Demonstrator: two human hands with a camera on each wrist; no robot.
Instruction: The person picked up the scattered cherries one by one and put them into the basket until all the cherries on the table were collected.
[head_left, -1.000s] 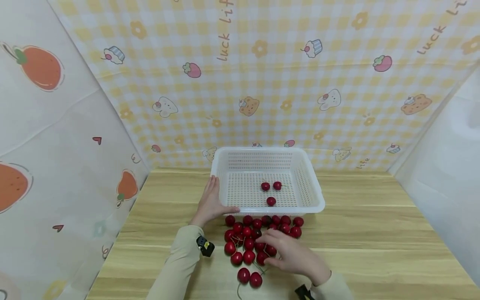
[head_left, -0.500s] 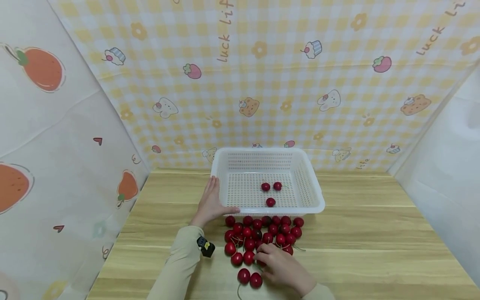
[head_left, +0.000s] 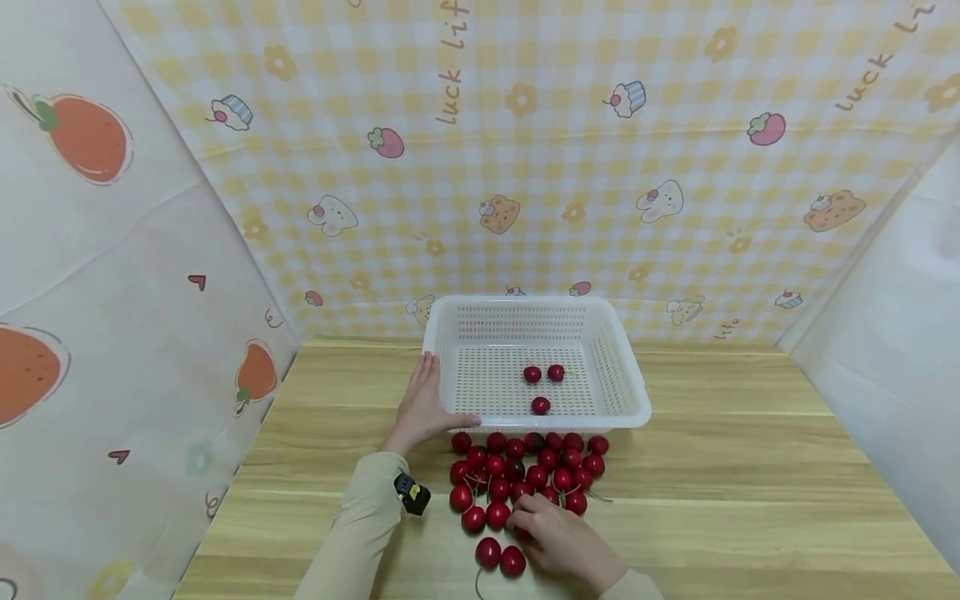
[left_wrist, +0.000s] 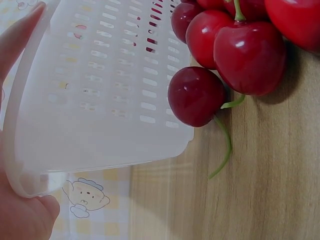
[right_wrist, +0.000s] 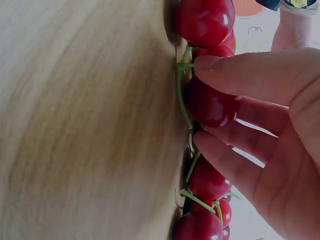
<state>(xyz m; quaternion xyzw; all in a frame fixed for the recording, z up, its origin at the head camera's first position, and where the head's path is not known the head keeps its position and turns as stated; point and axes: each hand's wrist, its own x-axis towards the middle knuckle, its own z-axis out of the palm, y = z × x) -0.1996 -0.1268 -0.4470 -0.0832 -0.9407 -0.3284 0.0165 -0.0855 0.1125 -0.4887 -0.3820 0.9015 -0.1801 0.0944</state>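
My left hand (head_left: 422, 410) rests on the near left corner of a white plastic basket (head_left: 570, 422). Its thumb lies straight along the front rim and its fingers stretch along the left side. Below the basket, my right hand (head_left: 562, 537) is at the near edge of a heap of dark red cherries (head_left: 498, 489). Thumb and fingers pinch one cherry (right_wrist: 216, 106), seen in the right wrist view with green stems beside it; the hand mostly hides it from the head view. Inside the basket lie a cherry (head_left: 541, 406) near the front and two farther back.
Two cherries (head_left: 500, 557) sit apart from the heap, nearer to me. The left wrist view has several cherries (left_wrist: 197, 97) right at the basket's outer wall. A wooden table (head_left: 750, 467) bears everything, with a patterned cloth (head_left: 517, 167) behind.
My right hand has drawn back toward me over the heap, uncovering cherries at the right, and its fingers have closed around one cherry. My left hand and the basket keep their place.
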